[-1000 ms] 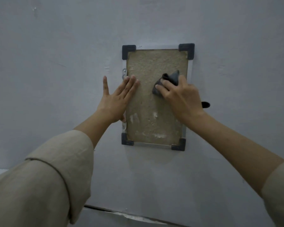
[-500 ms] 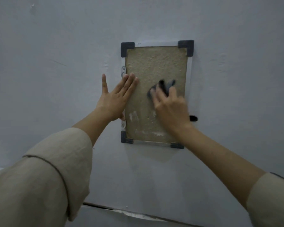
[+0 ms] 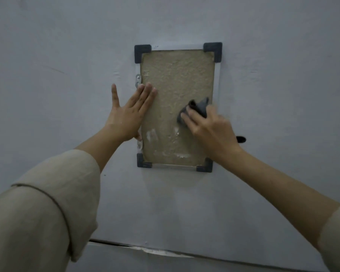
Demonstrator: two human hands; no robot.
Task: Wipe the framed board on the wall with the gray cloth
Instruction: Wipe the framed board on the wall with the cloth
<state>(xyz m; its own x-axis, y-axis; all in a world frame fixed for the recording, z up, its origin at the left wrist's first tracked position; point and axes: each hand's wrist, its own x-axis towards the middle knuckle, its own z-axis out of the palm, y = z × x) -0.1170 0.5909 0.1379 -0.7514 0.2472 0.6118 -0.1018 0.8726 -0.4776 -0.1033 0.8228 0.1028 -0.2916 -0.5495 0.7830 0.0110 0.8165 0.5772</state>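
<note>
The framed board [image 3: 177, 75] hangs upright on the pale wall; its face is rough tan, its rails silver, its four corner caps dark. White smears mark its lower part. My left hand [image 3: 129, 112] lies flat with fingers spread over the board's left edge, fingertips on the tan face. My right hand [image 3: 208, 124] presses the bunched gray cloth [image 3: 199, 108] against the right middle of the board, and the cloth sticks out above my fingers.
A small dark hole or peg [image 3: 241, 139] shows on the wall just right of my right wrist. A metal bracket with a screw [image 3: 138, 80] sits on the frame's left rail. A cracked seam [image 3: 145, 250] runs along the wall near the bottom.
My right hand with the cloth went down and left across the board, then came back to the right side. My left hand stayed pressed at the left edge.
</note>
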